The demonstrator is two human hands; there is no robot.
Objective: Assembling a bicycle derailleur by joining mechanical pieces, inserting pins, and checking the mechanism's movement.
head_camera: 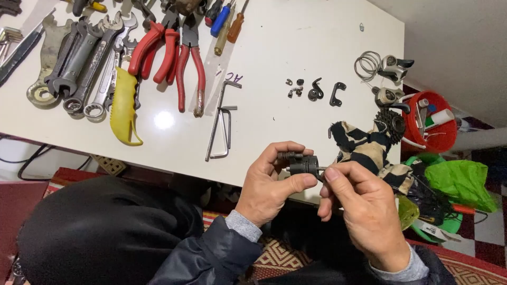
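Note:
My left hand (pixel 266 182) grips a small black cylindrical part (pixel 302 165) between thumb and fingers, just in front of the white table's (pixel 296 42) near edge. My right hand (pixel 359 203) pinches a thin pin or small piece at the part's right end with thumb and forefinger; what it pinches is too small to make out. Both hands are over my lap, in dark sleeves.
On the table lie several wrenches (pixel 79 58), red-handled pliers (pixel 169 47), a yellow-handled tool (pixel 124 105), hex keys (pixel 222 119), screwdrivers (pixel 227 24), small black parts (pixel 317 89) and a patterned rag (pixel 364 145). A red bucket (pixel 430 124) and green bag (pixel 462 179) sit at right.

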